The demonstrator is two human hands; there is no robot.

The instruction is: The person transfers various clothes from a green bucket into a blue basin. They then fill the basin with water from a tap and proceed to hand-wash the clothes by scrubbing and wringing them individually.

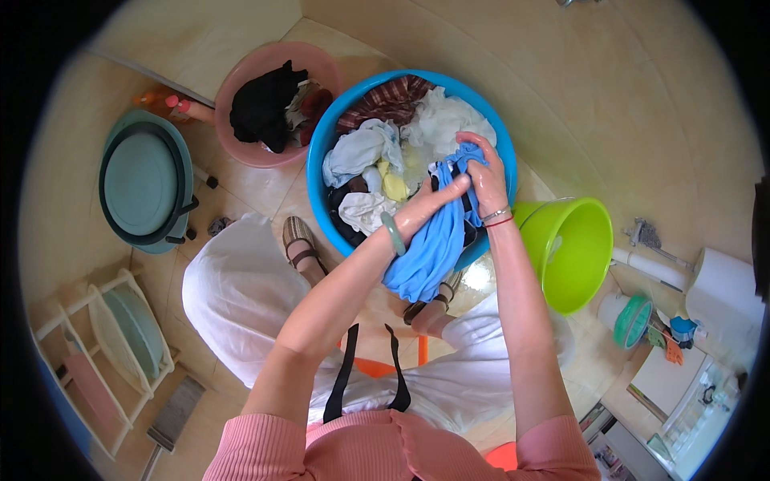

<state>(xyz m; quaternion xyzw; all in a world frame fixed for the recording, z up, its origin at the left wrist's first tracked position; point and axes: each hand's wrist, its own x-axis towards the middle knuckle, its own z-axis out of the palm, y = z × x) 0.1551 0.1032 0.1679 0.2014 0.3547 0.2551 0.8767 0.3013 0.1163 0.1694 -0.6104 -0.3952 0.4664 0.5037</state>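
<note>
A wet blue garment with dark and white parts is bunched between my two hands, over the right side of a large blue tub. My left hand, below a green bangle, closes on its middle. Around its upper end curl the fingers of my right hand. The garment's lower end hangs over the tub's near rim. Inside the tub lie a white cloth, a pale blue cloth, a plaid red cloth, a yellow piece and dark items.
A pink basin with black clothing stands at the far left. Right of the tub, a lime-green bucket leans. Folded teal basins and a white rack line the left wall. My sandalled feet flank the tub's near side.
</note>
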